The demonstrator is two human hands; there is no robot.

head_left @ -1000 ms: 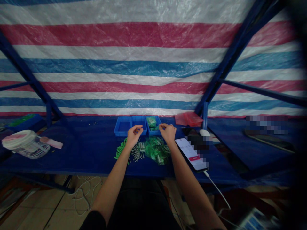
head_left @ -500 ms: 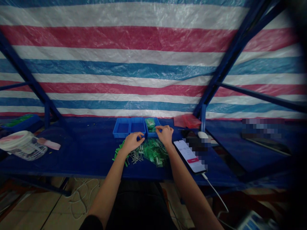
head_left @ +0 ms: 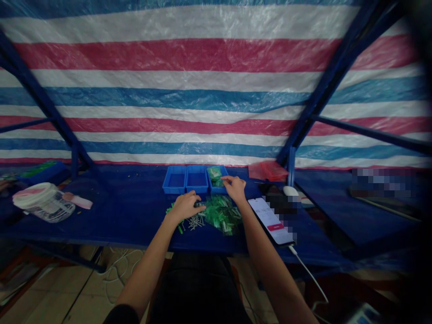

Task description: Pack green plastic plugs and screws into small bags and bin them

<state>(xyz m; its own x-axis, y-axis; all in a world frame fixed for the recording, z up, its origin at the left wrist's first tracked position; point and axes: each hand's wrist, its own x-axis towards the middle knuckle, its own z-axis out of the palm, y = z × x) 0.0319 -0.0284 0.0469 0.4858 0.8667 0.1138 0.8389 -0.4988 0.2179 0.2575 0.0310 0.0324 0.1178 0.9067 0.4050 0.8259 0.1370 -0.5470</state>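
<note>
My left hand is over a pile of loose screws, its thumb and fingers apart and nothing visible between them. Green plastic wall plugs stick out from under that hand. At the front rim of the right blue bin is my right hand, with index finger and thumb stretched out and slightly apart. Small green packets lie in this bin. Between my forearms spreads a heap of clear bags with green contents.
Two more blue bins adjoin on the left. Red plastic bags lie at the back right. A phone with a white cable is beside my right forearm. A white bucket and another blue bin stand at left.
My left hand has lowered slightly over the screws. My right thumb and index finger have parted a little at the right bin. The whole view has shifted slightly.
</note>
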